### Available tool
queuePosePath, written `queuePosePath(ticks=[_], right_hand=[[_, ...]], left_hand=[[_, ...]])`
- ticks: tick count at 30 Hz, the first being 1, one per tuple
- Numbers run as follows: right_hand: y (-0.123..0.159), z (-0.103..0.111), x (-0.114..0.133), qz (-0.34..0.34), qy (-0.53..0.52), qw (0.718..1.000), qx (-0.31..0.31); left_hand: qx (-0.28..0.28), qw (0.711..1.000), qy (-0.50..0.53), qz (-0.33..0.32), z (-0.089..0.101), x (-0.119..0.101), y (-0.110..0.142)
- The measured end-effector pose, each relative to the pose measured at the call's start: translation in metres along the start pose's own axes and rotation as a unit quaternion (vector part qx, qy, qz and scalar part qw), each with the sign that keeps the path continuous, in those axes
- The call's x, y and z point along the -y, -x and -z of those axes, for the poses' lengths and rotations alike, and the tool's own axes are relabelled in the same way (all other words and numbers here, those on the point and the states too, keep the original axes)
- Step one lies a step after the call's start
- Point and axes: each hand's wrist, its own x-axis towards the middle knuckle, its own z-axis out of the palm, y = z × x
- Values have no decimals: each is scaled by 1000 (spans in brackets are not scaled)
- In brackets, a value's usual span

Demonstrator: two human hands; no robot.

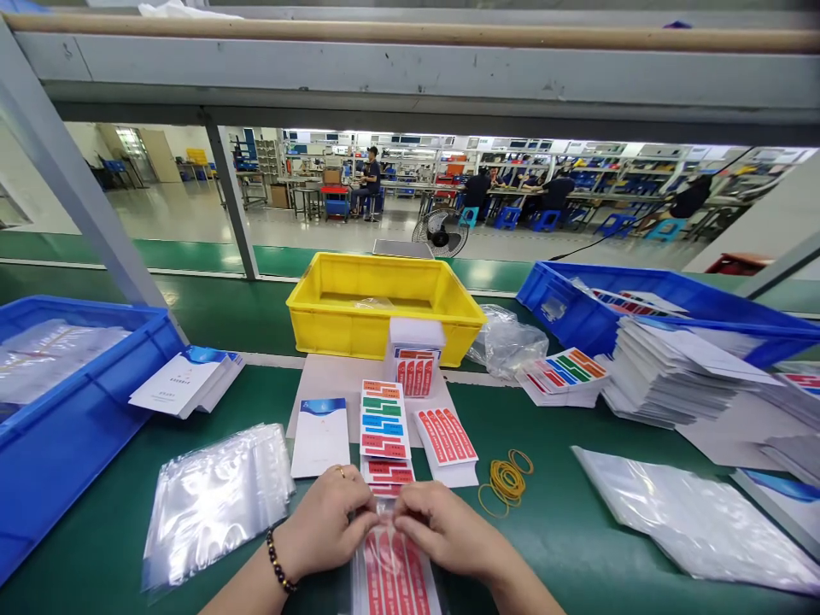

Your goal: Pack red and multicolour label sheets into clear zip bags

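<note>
A clear plastic bag point(394, 572) with red-and-white label sheets inside lies at the front edge of the green table. My left hand point(330, 521) and my right hand point(448, 530) pinch its upper end from either side, thumbs toward each other. Just beyond my fingers is a stack of multicoloured label sheets point(384, 418). On its left sits a white booklet with a blue top point(320, 436); on its right, a stack of red label sheets point(447, 440). Yellow rubber bands point(506, 483) lie near my right hand, and a pile of clear bags point(218, 495) lies left of my left hand.
A yellow bin point(384, 329) stands at the back, with a white card stack point(415, 342) before it. Blue bins point(83, 444) point(576, 316) flank the table. Paper stacks point(666, 376) and plastic bags point(692, 512) lie at right. A metal beam point(410, 77) crosses overhead.
</note>
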Motion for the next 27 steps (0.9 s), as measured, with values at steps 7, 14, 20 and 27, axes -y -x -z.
queuePosePath(ticks=[7,14,20,27], right_hand=[[3,26,14,14,13,998,58],[-59,-5,18,80,127,987,-65],[-104,-40,11,118,328,937,24],[-95,-20,12,157,287,940,-100]], left_hand=[[35,998,23,38,-1,0,2],[115,980,143,75,-10,0,4],[127,981,144,34,-16,5,5],[92,956,276,47,-17,7,5]])
